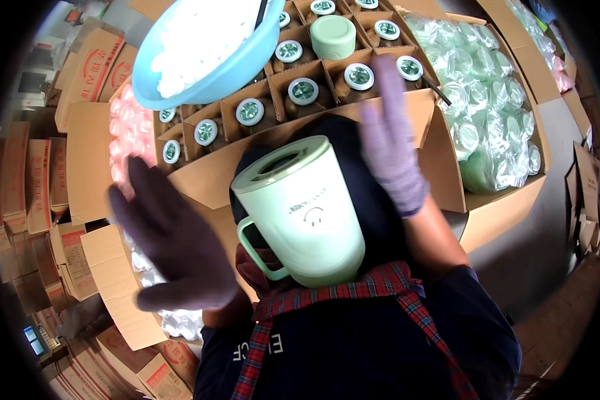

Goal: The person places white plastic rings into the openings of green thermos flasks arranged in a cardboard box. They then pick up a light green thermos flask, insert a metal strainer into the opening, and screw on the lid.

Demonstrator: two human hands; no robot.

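A pale green mug with a lid, a side handle and a small smiley face leans against my plaid apron, between my two hands. My left hand, in a dark purple glove, is spread flat to the left of the mug, clear of it. My right hand, in a lighter purple glove, is raised above and to the right of the mug, fingers straight, holding nothing. Neither hand touches the mug.
A cardboard box with divider cells holds several lidded mugs; one green mug stands higher. A blue basin of white parts rests over its left end. Bagged green pieces fill a box at right, and pink ones lie left.
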